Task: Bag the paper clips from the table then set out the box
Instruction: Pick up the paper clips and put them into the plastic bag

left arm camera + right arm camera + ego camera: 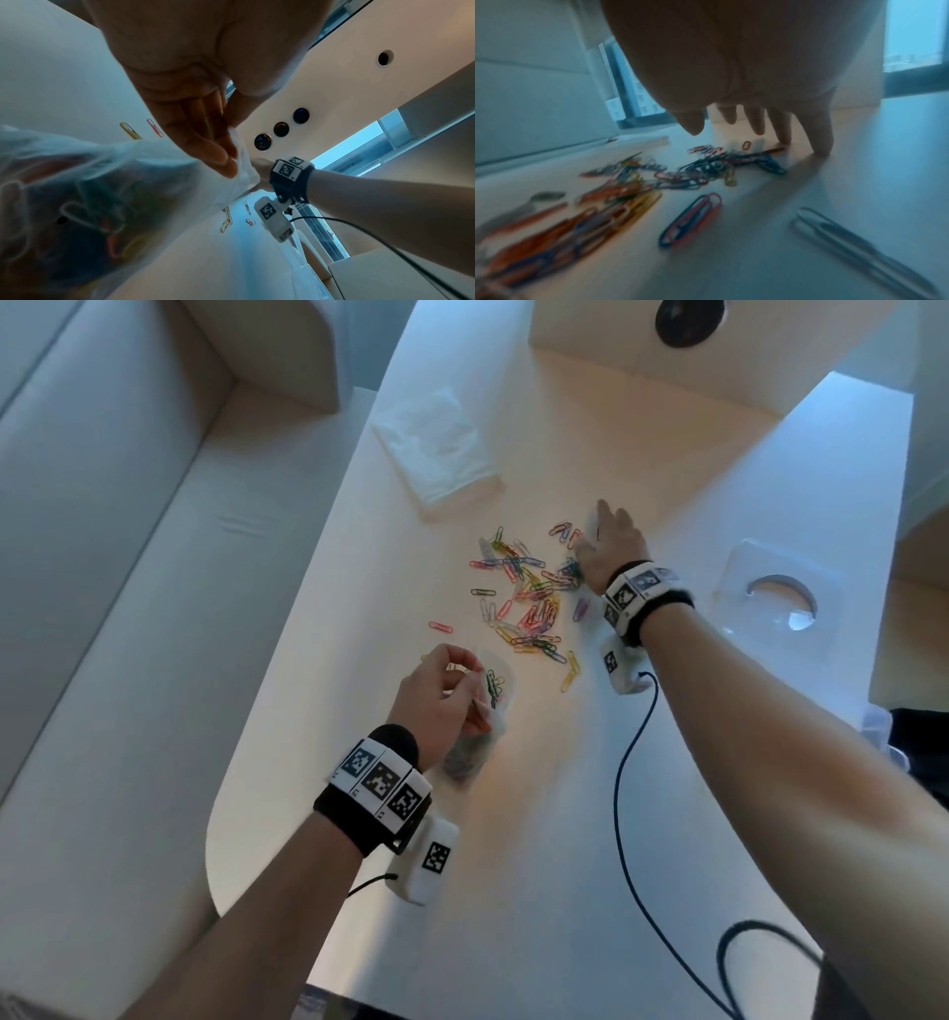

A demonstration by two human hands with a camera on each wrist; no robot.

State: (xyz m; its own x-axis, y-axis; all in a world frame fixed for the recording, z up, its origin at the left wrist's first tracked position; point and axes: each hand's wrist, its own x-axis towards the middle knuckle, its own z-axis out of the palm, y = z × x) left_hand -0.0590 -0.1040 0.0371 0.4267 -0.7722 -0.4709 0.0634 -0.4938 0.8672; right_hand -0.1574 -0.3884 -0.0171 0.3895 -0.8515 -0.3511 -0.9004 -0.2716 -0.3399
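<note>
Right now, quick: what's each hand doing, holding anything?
Left hand: pinching the clear plastic bag by its rim, some clips already inside.
Right hand: open, fingers spread down at the paper clips, holding nothing.

Colorful paper clips (524, 603) lie scattered in a loose pile mid-surface. The clear plastic bag (470, 747) already has a bunch inside, and the small clear box (591, 523) sits at the pile's far edge.

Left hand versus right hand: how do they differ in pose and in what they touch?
The left hand pinches the clear bag at its edge with curled fingers; the right hand has straight, spread fingers reaching down at the paper clips and holds nothing. Left sits nearer the body, right farther out. Both wear marker wristbands.
</note>
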